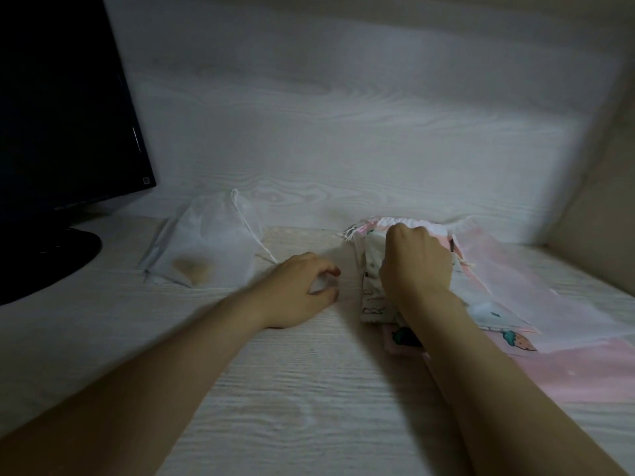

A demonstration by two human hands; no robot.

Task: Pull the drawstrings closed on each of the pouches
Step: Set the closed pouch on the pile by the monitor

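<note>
Dim, soft, slightly blurred picture, darkest toward the corners.

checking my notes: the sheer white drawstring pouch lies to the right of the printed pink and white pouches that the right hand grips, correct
No: the head view shows the sheer white drawstring pouch lying to the left of the printed pink and white pouches that the right hand grips.

A black flat-screen monitor stands on its round black base at the far left corner of the pale wood-grain tabletop, before a matching wood-grain back panel.
</note>
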